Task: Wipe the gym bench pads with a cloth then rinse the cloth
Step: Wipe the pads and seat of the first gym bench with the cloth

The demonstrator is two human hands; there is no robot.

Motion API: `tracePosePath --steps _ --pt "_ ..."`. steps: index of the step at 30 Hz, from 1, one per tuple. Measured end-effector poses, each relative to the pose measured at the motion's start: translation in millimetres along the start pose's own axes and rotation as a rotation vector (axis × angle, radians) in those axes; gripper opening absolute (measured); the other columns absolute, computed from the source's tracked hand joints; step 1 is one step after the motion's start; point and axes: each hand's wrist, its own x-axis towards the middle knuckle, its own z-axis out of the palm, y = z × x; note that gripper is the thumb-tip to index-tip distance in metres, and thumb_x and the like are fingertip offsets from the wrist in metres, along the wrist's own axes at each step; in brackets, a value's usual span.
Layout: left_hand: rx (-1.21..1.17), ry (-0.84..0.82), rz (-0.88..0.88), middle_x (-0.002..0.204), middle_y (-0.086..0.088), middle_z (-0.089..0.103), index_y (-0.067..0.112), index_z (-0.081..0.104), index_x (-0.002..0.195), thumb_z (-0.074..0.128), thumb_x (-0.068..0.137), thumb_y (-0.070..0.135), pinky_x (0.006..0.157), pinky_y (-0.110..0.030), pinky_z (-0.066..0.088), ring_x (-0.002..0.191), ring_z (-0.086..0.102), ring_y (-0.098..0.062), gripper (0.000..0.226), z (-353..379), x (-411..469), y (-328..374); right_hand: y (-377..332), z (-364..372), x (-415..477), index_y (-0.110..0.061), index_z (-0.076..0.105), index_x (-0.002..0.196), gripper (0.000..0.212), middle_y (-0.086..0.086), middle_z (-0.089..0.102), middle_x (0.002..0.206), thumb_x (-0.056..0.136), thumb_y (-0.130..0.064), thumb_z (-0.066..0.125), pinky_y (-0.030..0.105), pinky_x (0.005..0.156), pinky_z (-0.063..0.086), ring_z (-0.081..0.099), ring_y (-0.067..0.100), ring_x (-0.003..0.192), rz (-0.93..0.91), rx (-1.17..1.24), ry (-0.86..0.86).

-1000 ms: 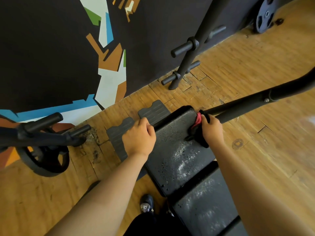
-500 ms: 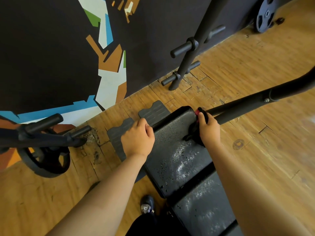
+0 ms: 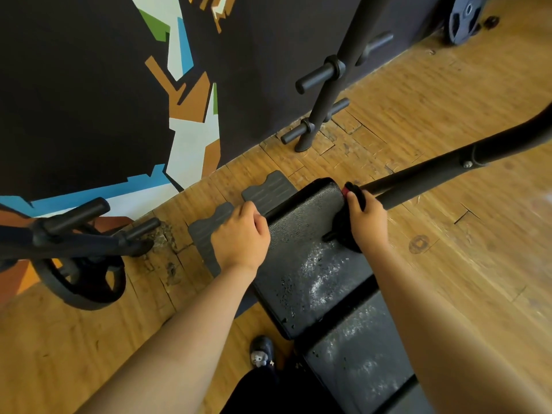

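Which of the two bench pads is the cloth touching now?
The upper bench pad, the one farther from the person. The right hand presses the dark cloth against its right edge; the lower pad has no cloth on it.

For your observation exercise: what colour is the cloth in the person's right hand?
Mostly black with a red edge; the crumpled cloth shows best in the head view.
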Motion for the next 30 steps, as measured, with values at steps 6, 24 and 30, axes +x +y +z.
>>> tracePosePath --steps 6,24,30 --pt "0.033 -0.009 0.002 0.073 0.001 0.057 0.017 0.054 0.084 0.042 0.095 0.022 0.048 -0.02 0.014 0.051 0.039 -0.017 0.017 -1 0 1 -5 0 2 -0.009 0.061 0.119 0.032 0.002 0.062 0.091 0.101 -0.03 0.045 0.035 0.068 0.051 0.063 0.022 0.081 0.008 -0.004 -0.011" --pt "-0.006 0.013 0.014 0.07 0.001 0.056 0.017 0.054 0.08 0.046 0.094 0.021 0.048 -0.018 0.016 0.047 0.04 -0.017 0.017 1 0 0 9 1 8 -0.01 0.061 0.122 0.034 0.004 0.065 0.103 0.101 -0.031 0.043 0.033 0.077 0.047 0.058 0.019 0.088 -0.008 -0.053 -0.033" --pt "-0.004 -0.003 0.012 0.073 0.002 0.056 0.017 0.055 0.085 0.044 0.096 0.023 0.048 -0.019 0.014 0.052 0.044 -0.017 0.017 1 0 -1 10 3 2 -0.014 0.06 0.121 0.032 -0.005 0.062 0.095 0.101 -0.033 0.044 0.033 0.078 0.049 0.057 0.013 0.085 -0.042 0.021 0.011"
